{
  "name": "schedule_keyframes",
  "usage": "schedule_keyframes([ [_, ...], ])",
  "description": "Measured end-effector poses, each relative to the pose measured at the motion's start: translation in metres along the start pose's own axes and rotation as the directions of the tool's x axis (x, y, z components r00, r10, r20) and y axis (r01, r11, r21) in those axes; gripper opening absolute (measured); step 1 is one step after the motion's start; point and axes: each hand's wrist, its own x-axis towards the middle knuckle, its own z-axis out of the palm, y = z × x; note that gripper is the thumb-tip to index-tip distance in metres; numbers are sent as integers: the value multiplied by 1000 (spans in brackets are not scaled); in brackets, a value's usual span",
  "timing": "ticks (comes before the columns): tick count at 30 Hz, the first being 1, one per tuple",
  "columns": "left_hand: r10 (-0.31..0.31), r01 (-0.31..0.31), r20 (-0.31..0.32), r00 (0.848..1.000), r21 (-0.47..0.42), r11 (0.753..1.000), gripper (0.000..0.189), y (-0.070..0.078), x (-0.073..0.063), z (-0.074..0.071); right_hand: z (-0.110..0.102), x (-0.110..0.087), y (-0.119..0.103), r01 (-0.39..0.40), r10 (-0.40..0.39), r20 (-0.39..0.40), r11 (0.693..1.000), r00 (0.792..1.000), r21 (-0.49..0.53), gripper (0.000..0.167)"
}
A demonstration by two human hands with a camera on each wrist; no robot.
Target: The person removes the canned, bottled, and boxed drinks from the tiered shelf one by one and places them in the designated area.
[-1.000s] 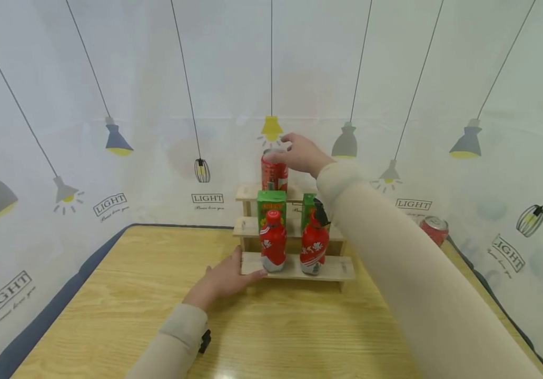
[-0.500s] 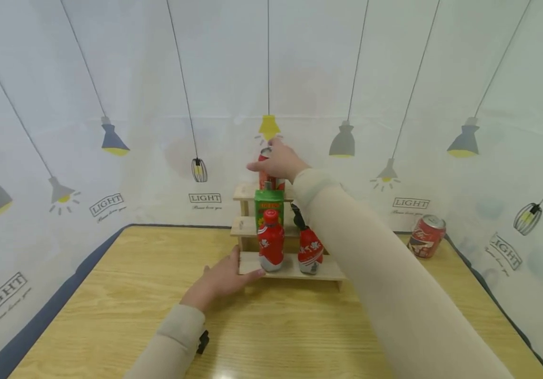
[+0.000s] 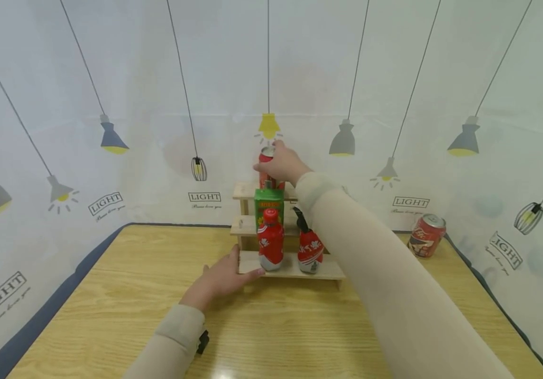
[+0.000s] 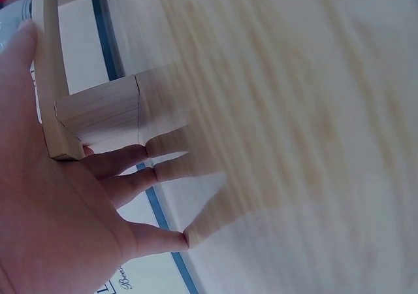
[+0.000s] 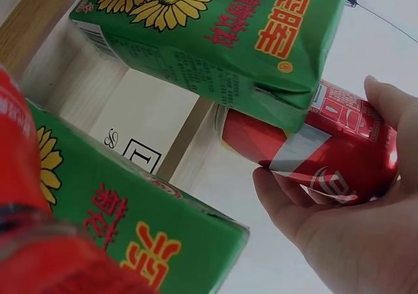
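Note:
In the head view my right hand (image 3: 283,164) grips a red soda can (image 5: 336,147) at the top step of a small wooden tiered rack (image 3: 247,225). Thumb and fingers wrap the can's sides in the right wrist view. A green drink carton (image 3: 269,199) stands on the middle step; a second green carton (image 5: 147,206) shows in the right wrist view. Two red bottles, the left one (image 3: 271,247) and the right one (image 3: 310,253), are on the bottom step. My left hand (image 3: 221,276) rests at that step's left end, thumb over the board, straight fingertips on the table.
Another red soda can (image 3: 426,236) stands at the wooden table's (image 3: 157,258) back right corner. Behind the table hangs a pale backdrop (image 3: 148,105) printed with lamps. My right sleeve (image 3: 371,263) covers the rack's right side.
My right hand has moved left and closed its fingers around the can on the top step. The sleeve has uncovered the can at the far right. The left hand stays put.

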Motion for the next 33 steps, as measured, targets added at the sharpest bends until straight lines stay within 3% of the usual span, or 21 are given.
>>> schedule_keyframes([
  [14,16,-16,-6,1000,-13,1000,126,4,0,4,-18,-9,24,10,-11,-17,1000,1000,-29,93],
  [26,9,-9,-16,1000,-31,999,127,-5,2,5,-47,-24,63,-28,29,-50,1000,998,14,85],
  [33,10,-10,-15,1000,-37,999,127,-9,4,6,-69,-35,94,-33,27,-107,998,994,-51,79],
])
